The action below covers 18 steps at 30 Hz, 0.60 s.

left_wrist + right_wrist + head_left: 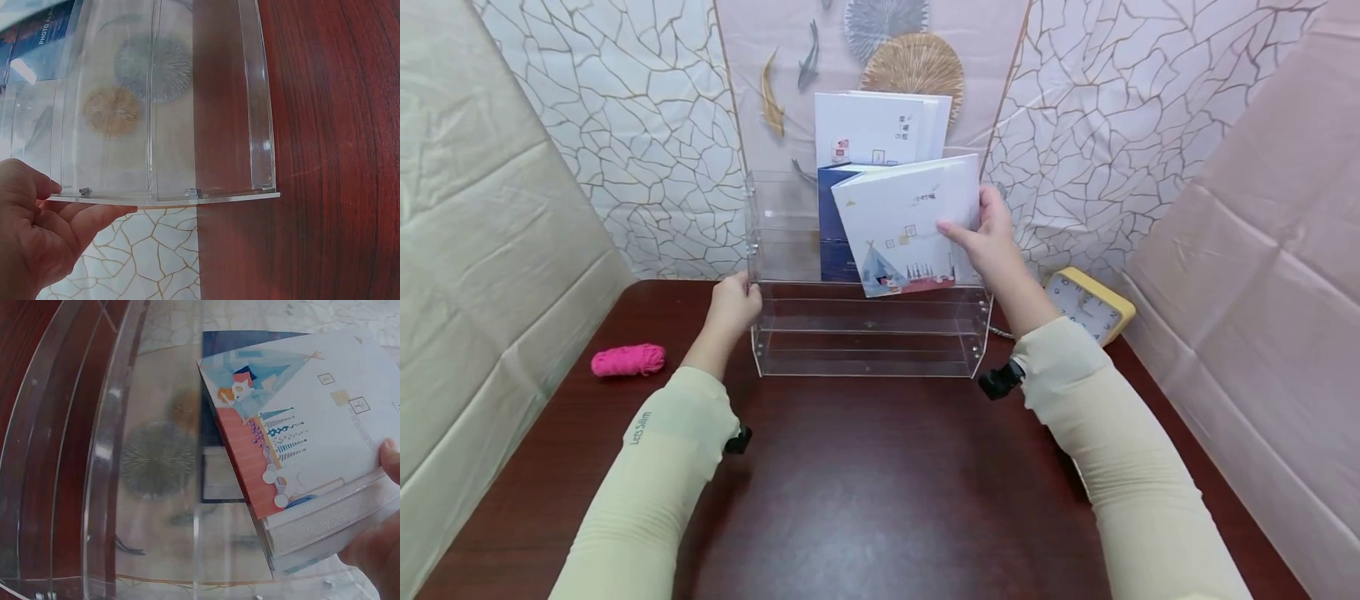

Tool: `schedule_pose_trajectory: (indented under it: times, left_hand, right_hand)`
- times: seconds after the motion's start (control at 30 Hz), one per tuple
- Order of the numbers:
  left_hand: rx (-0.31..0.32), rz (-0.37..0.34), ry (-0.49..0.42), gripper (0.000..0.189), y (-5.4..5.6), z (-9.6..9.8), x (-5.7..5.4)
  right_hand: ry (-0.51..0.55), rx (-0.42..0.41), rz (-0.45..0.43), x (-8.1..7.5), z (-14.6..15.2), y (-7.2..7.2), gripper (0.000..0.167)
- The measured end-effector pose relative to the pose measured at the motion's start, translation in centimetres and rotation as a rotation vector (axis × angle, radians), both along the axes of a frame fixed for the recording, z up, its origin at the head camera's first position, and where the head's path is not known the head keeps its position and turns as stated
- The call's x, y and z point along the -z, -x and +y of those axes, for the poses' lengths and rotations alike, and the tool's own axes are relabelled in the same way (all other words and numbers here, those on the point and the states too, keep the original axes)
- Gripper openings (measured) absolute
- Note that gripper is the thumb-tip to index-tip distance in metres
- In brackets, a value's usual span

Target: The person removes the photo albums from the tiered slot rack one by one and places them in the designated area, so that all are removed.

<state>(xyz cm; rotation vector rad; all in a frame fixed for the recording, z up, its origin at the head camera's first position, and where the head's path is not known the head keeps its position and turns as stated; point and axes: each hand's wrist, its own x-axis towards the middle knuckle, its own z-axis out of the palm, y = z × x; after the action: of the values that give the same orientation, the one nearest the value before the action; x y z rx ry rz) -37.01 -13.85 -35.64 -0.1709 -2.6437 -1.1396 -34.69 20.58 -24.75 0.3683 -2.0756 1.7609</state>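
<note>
My right hand [988, 237] grips a white photo album [917, 204] by its right edge, thumb across the front cover. A tent picture decorates the cover, and the album leans to one side over the clear acrylic rack [868, 367]. Behind it, a dark blue album [833, 225] stands upright in the rack, partly hidden; in the left wrist view that blue album [47, 37] bears the words PHOTO ALBUM. Farther back rise more white albums [857, 121]. My left hand [733, 304] pinches the rack's left side panel between thumb and fingers.
A pink yarn skein [628, 360] lies at the left of the dark red table [850, 500]. On the right, a yellow-framed clock [1086, 304] stands tilted close to the draped side wall. A patterned cloth [647, 150] hangs behind the rack.
</note>
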Motion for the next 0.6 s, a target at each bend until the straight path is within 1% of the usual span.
schedule_pose_trajectory:
  times: [0.2, 0.33, 0.43, 0.5, 0.6]
  left_hand:
    - [-0.003, 0.013, 0.009, 0.031, -0.2, 0.1, -0.2]
    - [-0.004, 0.021, 0.017, 0.031, -0.2, 0.1, -0.3]
    - [0.001, 0.02, 0.017, 0.031, -0.3, 0.1, -0.3]
    - [0.003, 0.017, 0.015, 0.03, -0.3, 0.1, -0.3]
    - [0.003, 0.01, 0.006, 0.029, -0.3, 0.1, -0.2]
  right_hand:
    - [0.156, -0.047, -0.018, -1.2, 1.9, -2.6, 0.041]
    - [0.194, -0.06, -0.028, -1.3, 3.4, -4.6, 0.04]
    - [0.184, -0.046, -0.06, -0.8, 4.6, -6.1, 0.041]
    - [0.183, -0.041, -0.099, -0.2, 5.4, -7.1, 0.04]
    - [0.196, -0.051, -0.168, 1.4, 6.5, -8.6, 0.037]
